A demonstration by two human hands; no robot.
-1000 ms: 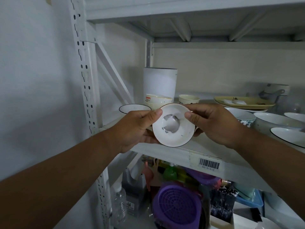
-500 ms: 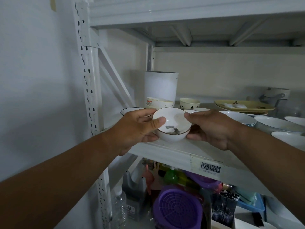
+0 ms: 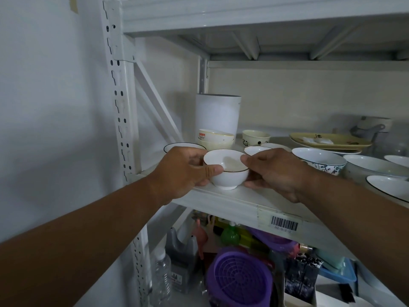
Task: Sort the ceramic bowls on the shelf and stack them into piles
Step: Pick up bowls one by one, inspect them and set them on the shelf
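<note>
A small white bowl point(image 3: 228, 173) with a thin dark rim stands upright on the front edge of the white shelf point(image 3: 232, 202). My left hand point(image 3: 183, 171) grips its left side, thumb on the rim. My right hand point(image 3: 274, 171) holds its right side. Behind it sit a dark-rimmed white bowl point(image 3: 174, 146), two stacked cream bowls point(image 3: 215, 137), a cream panda cup point(image 3: 255, 137) and small white dishes point(image 3: 254, 150). To the right stand a leaf-patterned bowl point(image 3: 321, 159) and several wide white bowls point(image 3: 374, 166).
A tall white cylinder point(image 3: 218, 114) stands at the back left. Yellow plates point(image 3: 329, 140) and a grey-handled pot point(image 3: 371, 127) are at the back right. The white upright post point(image 3: 119, 96) bounds the left. Below hang a purple basket point(image 3: 241, 280) and bottles.
The bowl was held tilted with its underside toward me, then turned upright and was lowered onto the shelf's front edge. Both hands stayed on it.
</note>
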